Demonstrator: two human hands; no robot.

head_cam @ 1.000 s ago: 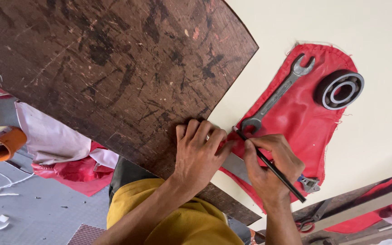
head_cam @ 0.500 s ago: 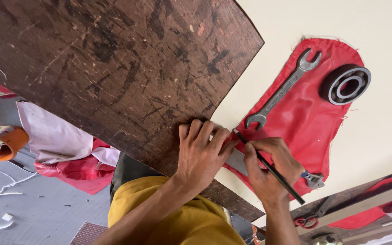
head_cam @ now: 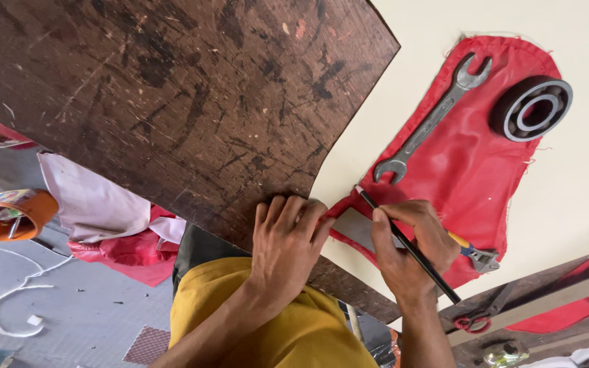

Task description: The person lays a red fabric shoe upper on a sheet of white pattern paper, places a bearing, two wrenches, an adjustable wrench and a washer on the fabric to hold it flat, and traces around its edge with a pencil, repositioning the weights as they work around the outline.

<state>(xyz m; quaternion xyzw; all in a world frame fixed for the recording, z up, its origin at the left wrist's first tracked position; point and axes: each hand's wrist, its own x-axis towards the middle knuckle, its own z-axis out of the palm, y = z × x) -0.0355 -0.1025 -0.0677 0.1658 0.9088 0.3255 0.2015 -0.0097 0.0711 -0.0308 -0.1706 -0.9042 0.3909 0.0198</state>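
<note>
My left hand lies flat on the near edge of a large dark brown scuffed board, fingers pressing down beside the red cloth. My right hand grips a thin black pencil, its tip touching the lower corner of the red cloth where it meets the board's edge. The red cloth lies on a cream surface. On the cloth rest a grey open-ended wrench and a round steel bearing.
An adjustable tool with a yellow handle pokes out past my right hand. Red-handled scissors lie on a wooden strip at lower right. On the floor to the left are an orange cup, pink and red cloths and white cord.
The view has shifted slightly; my right hand and pencil stay at the cloth's lower corner with only small movement. My left hand keeps pressing in the same spot.
</note>
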